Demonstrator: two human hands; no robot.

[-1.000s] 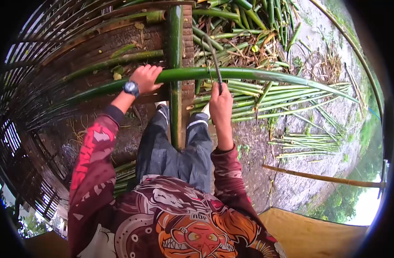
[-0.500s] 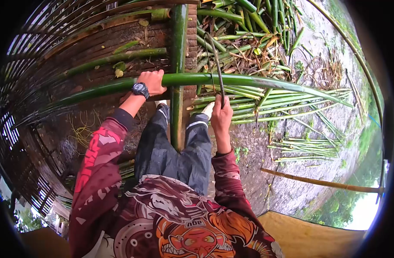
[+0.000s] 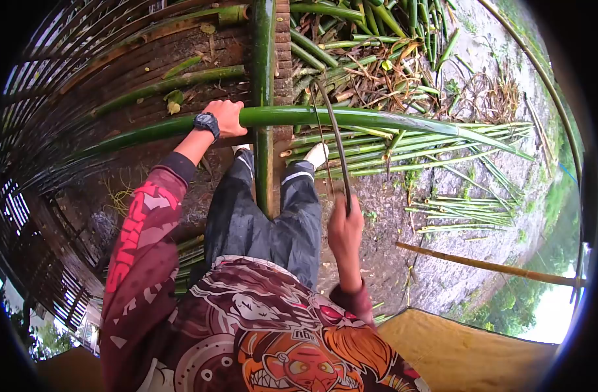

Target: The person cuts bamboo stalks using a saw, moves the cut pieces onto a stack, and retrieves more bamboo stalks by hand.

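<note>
A long green bamboo pole point(image 3: 279, 116) runs from left to right in front of me. My left hand point(image 3: 224, 119), a watch on its wrist, is closed around it. The pole crosses a thicker bamboo beam point(image 3: 264, 55) that points away from me. To the right of that crossing, a bow saw point(image 3: 339, 140) with a dark curved frame and thin blade lies across the pole. My right hand point(image 3: 346, 225) is wrapped round the saw's near end, below the pole. Whether the blade has cut into the bamboo, I cannot tell.
Cut bamboo lengths point(image 3: 384, 23) are heaped at the far right, with dry leaves point(image 3: 403, 78) among them. Thinner poles point(image 3: 469, 214) lie on the wet ground at right. A slatted platform point(image 3: 281, 52) is beyond the crossing, and a tan tarp point(image 3: 469, 340) hangs at lower right.
My right hand has drawn the saw back toward me, down and slightly right. My left hand stays on the bamboo pole; the view has shifted a little.
</note>
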